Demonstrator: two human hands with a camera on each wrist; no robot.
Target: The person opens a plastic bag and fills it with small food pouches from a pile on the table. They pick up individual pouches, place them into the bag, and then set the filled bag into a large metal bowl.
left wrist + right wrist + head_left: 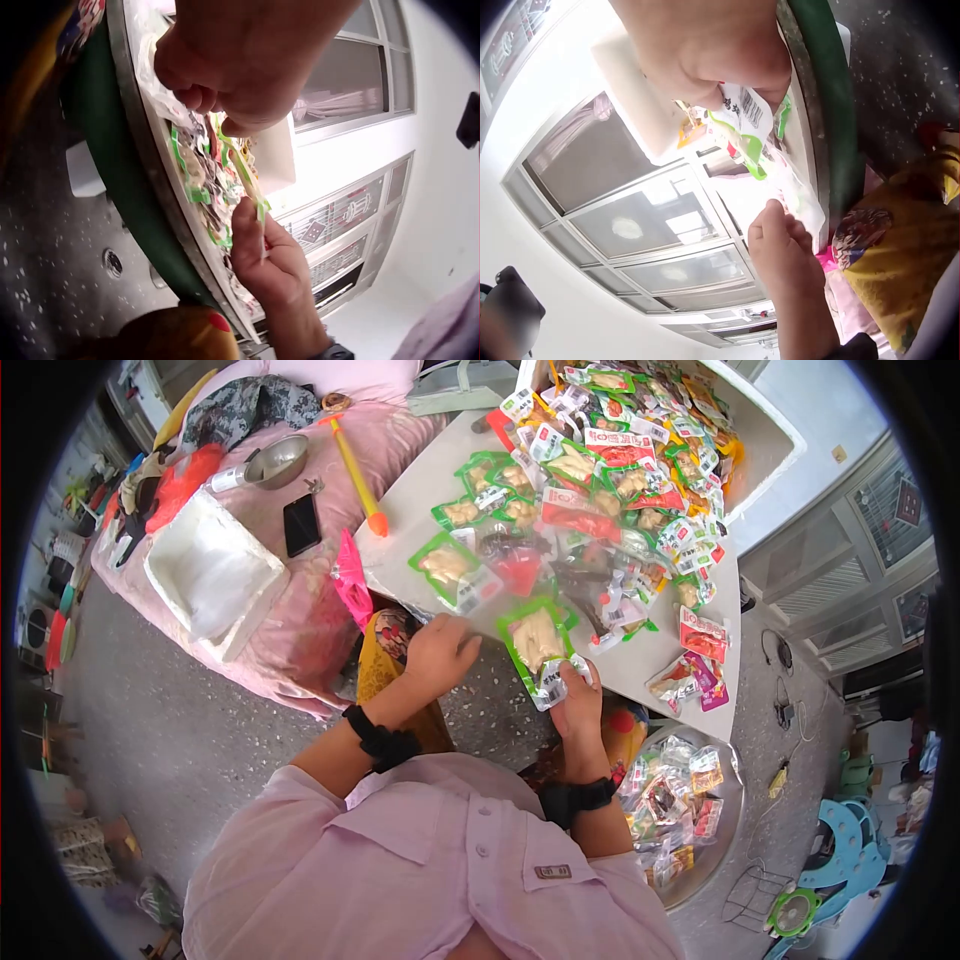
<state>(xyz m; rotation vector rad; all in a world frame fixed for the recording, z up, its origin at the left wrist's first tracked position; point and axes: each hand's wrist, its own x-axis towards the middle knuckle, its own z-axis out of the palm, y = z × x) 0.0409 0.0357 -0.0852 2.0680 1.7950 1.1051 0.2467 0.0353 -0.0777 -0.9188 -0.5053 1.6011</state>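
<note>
My right hand (578,705) pinches the lower corner of a green-edged food pouch (537,640), a sealed packet with pale contents behind a clear window. In the head view this pouch is in front of the table's near edge. The right wrist view shows its white back with a barcode (751,112) beside the fingers. My left hand (440,655) is to the left of the pouch, apart from it, fingers loosely curled with nothing visible in them. Another green-edged pouch (447,567) lies on the table just beyond the left hand.
Packets (610,470) spill from a white foam box (775,435) over the pale table (400,560). A metal basin (735,810) of small packets stands at lower right. Left, a pink-covered bed (300,650) bears a white foam tray (265,575), a phone (301,525) and a metal bowl (277,462).
</note>
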